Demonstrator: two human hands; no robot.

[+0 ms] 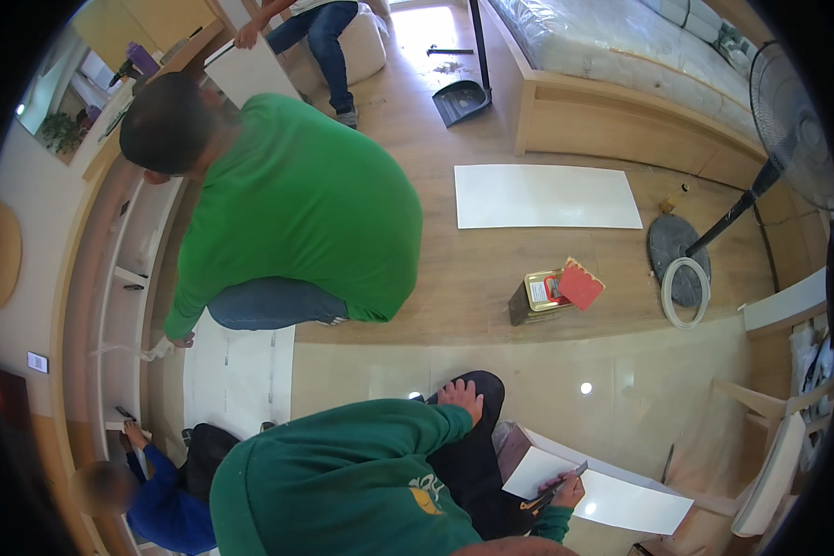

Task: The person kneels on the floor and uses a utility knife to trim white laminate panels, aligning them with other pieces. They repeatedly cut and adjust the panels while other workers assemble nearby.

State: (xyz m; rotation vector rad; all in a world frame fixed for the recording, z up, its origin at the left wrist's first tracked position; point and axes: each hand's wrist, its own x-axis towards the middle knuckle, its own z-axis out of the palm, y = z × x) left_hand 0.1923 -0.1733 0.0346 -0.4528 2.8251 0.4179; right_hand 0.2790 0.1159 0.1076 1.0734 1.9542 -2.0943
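My left hand (pixel 461 397) lies with its fingers spread on my knee, which is in dark trousers, and holds nothing. At the lower right, my right hand (pixel 569 491) is closed around a slim black and orange tool (pixel 535 503), which looks like a utility knife. The tool is over a small white piece of board (pixel 530 471). Beside and partly under that piece, a longer white board (pixel 632 505) stretches to the right. The end of the tool is too small to make out clearly.
A green-shirted person (pixel 296 204) crouches by the wall shelving (pixel 120 315); a blue-shirted person (pixel 171 510) works below. Another person holds a white panel (pixel 250 69). On the floor are a white board (pixel 547 196), a metal can (pixel 533 301), a dustpan (pixel 461 102) and a fan base (pixel 667 243).
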